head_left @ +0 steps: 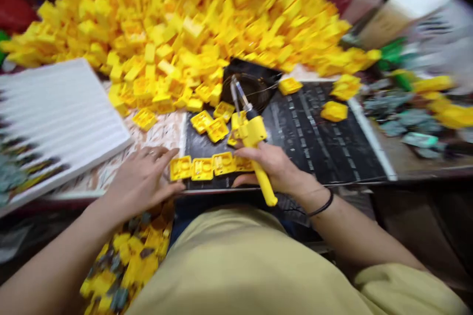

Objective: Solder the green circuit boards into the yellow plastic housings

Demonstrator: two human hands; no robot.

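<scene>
Counter (401, 165) space fronts a far mound of yellow plastic parts (192, 15), where the right hand (277, 163) grasps a yellow-handled, metal-tipped tool (253, 132) and the left hand's (136, 177) parted fingers bracket the left end of a row of open yellow plastic casings (202, 169) on a black mat (318, 142).

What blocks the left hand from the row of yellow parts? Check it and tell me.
Nothing visible: the left hand is at the left end of the row of yellow parts. The right hand, holding a yellow-handled tool, is at the other end.
</scene>
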